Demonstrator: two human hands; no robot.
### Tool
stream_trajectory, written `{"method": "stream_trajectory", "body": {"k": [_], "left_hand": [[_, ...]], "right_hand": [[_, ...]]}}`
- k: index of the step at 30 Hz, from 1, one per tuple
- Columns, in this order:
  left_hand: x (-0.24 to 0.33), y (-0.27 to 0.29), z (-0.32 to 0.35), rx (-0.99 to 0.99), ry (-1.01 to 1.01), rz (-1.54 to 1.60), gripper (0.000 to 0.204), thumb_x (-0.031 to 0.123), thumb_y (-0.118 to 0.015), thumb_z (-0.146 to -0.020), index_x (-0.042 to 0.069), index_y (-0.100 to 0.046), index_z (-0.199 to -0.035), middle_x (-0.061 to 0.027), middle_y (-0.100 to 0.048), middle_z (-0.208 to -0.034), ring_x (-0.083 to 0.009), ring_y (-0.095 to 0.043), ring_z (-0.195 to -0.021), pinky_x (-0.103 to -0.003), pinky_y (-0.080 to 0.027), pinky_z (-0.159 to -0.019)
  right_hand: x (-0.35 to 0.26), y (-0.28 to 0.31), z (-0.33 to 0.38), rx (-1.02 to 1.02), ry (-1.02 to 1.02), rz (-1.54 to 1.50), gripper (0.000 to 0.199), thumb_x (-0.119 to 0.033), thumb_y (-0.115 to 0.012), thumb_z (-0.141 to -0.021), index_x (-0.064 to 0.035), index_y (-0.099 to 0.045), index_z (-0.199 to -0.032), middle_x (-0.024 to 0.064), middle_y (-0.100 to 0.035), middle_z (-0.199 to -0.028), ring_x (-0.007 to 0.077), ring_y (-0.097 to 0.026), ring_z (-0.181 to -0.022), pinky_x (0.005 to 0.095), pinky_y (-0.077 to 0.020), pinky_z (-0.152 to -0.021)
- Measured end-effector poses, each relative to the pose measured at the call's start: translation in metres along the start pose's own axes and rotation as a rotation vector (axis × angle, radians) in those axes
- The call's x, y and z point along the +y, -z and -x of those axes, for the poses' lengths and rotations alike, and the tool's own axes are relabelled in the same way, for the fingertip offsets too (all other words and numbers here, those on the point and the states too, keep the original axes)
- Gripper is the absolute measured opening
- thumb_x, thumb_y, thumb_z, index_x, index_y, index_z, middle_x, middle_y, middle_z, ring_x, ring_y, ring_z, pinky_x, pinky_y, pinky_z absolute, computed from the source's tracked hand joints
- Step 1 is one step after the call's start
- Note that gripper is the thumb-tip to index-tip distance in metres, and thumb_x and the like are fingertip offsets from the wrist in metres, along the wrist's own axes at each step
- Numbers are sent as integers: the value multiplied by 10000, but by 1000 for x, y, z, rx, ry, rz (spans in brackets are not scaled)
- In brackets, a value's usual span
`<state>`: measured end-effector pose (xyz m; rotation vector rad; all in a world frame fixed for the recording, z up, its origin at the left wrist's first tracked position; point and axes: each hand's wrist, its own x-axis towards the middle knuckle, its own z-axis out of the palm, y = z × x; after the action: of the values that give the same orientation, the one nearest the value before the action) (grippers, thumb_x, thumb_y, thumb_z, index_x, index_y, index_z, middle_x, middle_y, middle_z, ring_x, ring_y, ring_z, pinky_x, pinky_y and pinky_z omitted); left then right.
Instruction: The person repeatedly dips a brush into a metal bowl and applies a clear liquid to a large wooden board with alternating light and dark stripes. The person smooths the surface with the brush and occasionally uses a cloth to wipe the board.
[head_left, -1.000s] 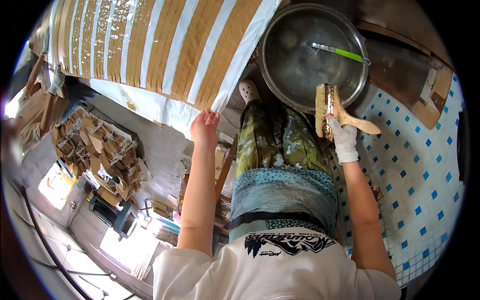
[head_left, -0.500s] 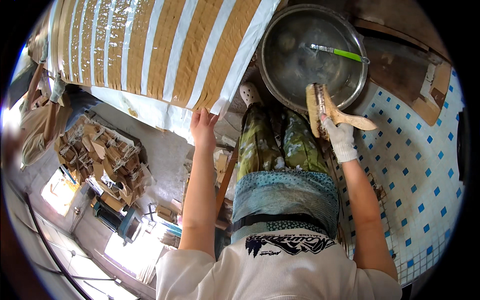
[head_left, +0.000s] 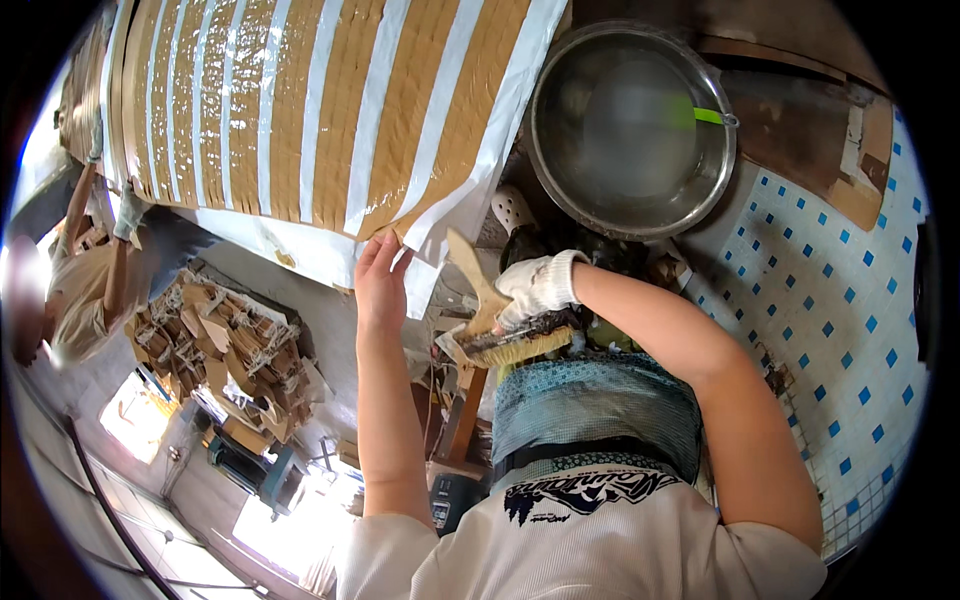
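My bare left hand (head_left: pixel 380 270) pinches the near edge of a brown sheet (head_left: pixel 405 180), whose surface is wet, glossy and crossed by white bands. A white sheet (head_left: pixel 430 235) hangs loose beside those fingertips. In a white knitted glove, my right hand (head_left: pixel 535 292) grips a wide wooden-handled brush (head_left: pixel 475 285). Its pale bristles face down toward my waist, and its handle points up near the white sheet. At the upper right stands a round metal basin (head_left: pixel 560 190) of cloudy liquid. A green-handled tool (head_left: pixel 708 116) rests against its rim, its far part blurred.
At the far left, another person (head_left: pixel 100 270) with grey gloves works by the brown sheets. Below them lies a heap of brown cardboard scraps (head_left: pixel 225 350). Blue-dotted white flooring (head_left: pixel 810 290) covers the right side, with a brown board (head_left: pixel 800 140) by the basin.
My right hand has carried the brush from beside the basin leftward and toward my body, turning it over. My left hand stays at the sheet's edge, slightly left and lower in view.
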<state>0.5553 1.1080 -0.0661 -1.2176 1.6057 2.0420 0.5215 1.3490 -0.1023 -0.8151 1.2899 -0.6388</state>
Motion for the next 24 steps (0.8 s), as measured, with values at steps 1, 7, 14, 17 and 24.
{"method": "stream_trajectory", "body": {"k": [1,7,14,17,24], "left_hand": [[2,0,-1,-14,-10,-23,149,182,-581,-1004,73,-657,-1070,-2,-660,-1081,-108,-577,-1042,-338,-426,-973],[-5,3,15,42,14,-72,153,192,-571,-1005,80,-647,-1075,9,-649,-1106,-102,-556,-1063,-324,-406,-949],[-23,34,25,8,95,140,268,184,-567,-998,68,-563,-1239,-36,-626,-1202,-175,-567,-1107,-403,-429,-995],[-14,27,29,-36,91,236,250,178,-585,-986,67,-574,-1210,-48,-625,-1212,-190,-570,-1132,-425,-429,-1003],[-16,42,26,-46,108,264,348,224,-581,-985,51,-545,-1284,-88,-640,-1183,-232,-601,-1083,-420,-449,-992]], "right_hand": [[0,-2,-8,-16,-7,20,772,-644,-654,-824,31,-616,-1198,215,-650,-1191,347,-628,-1087,425,-468,-943],[13,29,-10,75,-19,-281,586,-512,-490,-1002,-63,-556,-1371,148,-542,-1411,327,-569,-1223,415,-423,-1050],[53,90,34,218,-54,-249,668,-623,-598,-894,-33,-648,-1204,153,-692,-1118,294,-629,-1023,391,-464,-916],[75,139,58,349,-294,33,633,-585,-675,-859,-3,-696,-1106,101,-712,-931,166,-611,-819,344,-493,-740],[109,237,138,425,-201,-217,629,-602,-642,-860,-87,-682,-1220,102,-703,-1137,214,-640,-1025,367,-485,-894]]}}
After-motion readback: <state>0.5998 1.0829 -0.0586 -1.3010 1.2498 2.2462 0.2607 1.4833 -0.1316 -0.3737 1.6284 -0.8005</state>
